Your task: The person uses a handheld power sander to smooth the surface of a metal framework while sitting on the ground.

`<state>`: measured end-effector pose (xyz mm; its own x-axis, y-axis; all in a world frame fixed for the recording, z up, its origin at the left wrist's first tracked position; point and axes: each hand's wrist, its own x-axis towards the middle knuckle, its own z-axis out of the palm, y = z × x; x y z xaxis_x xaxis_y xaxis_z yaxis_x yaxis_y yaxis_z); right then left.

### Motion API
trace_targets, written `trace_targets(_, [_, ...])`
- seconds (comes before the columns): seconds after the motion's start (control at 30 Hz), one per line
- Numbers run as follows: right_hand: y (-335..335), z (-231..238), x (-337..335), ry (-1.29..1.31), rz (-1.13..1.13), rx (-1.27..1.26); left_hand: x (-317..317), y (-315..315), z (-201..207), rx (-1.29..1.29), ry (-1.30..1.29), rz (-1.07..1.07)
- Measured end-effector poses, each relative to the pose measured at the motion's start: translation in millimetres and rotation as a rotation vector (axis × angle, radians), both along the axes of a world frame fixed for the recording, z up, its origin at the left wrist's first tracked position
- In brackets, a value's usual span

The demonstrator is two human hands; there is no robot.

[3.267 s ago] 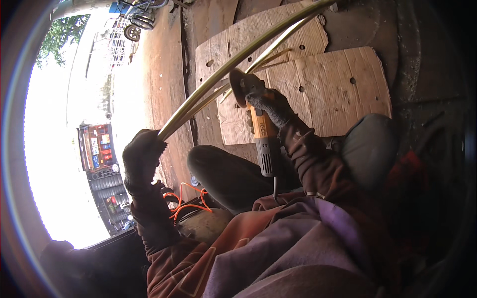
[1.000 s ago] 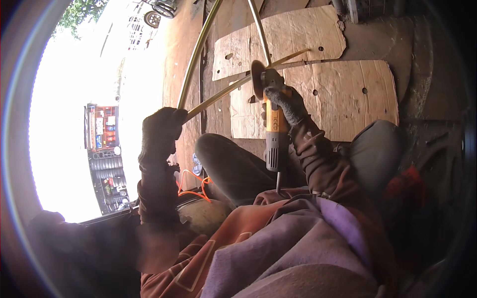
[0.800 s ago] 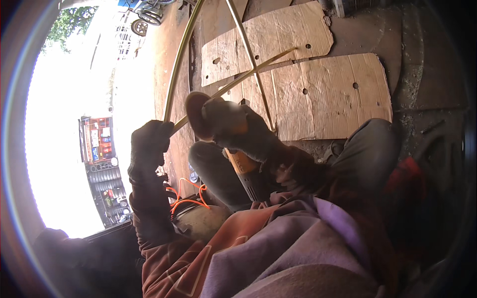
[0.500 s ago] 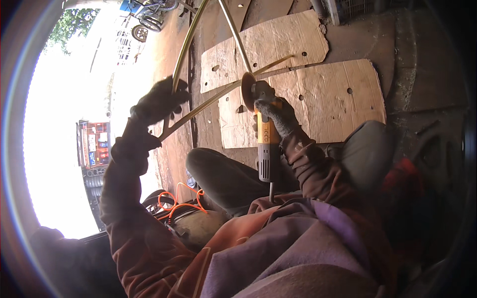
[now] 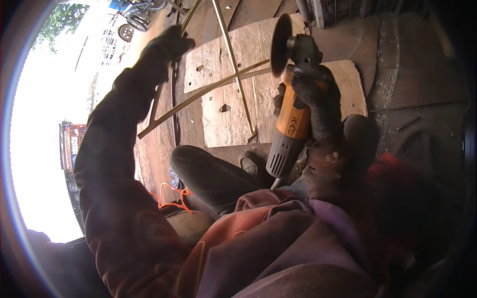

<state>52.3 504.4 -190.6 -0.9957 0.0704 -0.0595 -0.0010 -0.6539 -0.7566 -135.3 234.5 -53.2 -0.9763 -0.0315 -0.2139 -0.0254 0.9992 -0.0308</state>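
Note:
My gloved right hand (image 5: 318, 94) is wrapped round an orange and grey angle grinder (image 5: 293, 119), held up in front of my body. Its round disc (image 5: 281, 44) stands edge-on to the left, apart from the metal. Thin brass-coloured bars form a metal frame (image 5: 208, 93), crossing each other left of the grinder. My gloved left hand (image 5: 168, 45) is closed round the frame's left bar at the far left. Its palm side is hidden. Whether the disc is spinning cannot be made out.
Flattened cardboard sheets (image 5: 218, 119) with holes lie on the floor beneath the frame. My bent left knee (image 5: 198, 166) is close below. An orange cable (image 5: 171, 196) curls at the lower left. Wheels (image 5: 125, 32) stand at the far left, near a metal grille at the top.
The grinder has come off the bars, moving right and closer to me, with its disc raised. My left hand has moved farther up along the frame, which has shifted slightly left.

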Motion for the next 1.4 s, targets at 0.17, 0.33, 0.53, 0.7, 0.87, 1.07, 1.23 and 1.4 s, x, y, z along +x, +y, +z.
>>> trace_targets(0.17, [36.8,-23.0,8.4,0.047,0.024,-0.054,-74.0,55.2,-18.6,-0.007,0.281,0.082])
trace_targets(0.33, [47.0,-68.8,-9.1,-0.151,-0.031,-0.172,-59.2,27.5,-13.5,0.164,0.353,0.0])
trace_targets(0.53, [62.1,-58.7,-1.9,-0.189,-0.015,-0.324,9.4,-55.1,41.0,0.416,0.416,-0.084])
trace_targets(0.7, [57.7,-53.9,-0.3,0.132,-0.055,-0.377,87.1,-135.5,85.2,0.607,0.57,-0.076])
trace_targets(0.87, [75.9,-40.0,5.0,0.137,-0.259,-0.201,120.4,-144.5,104.2,0.884,0.746,-0.204])
trace_targets(1.07, [67.3,-55.8,-3.9,0.144,-0.176,-0.121,147.7,-157.1,123.6,1.054,1.13,-0.274])
trace_targets(1.23, [74.1,-47.8,3.4,0.129,-0.101,-0.138,119.1,-171.3,108.2,1.294,1.326,-0.069])
trace_targets(1.4, [64.0,-68.3,-8.5,0.123,-0.092,-0.122,104.6,-256.2,85.8,1.667,0.911,-0.124])
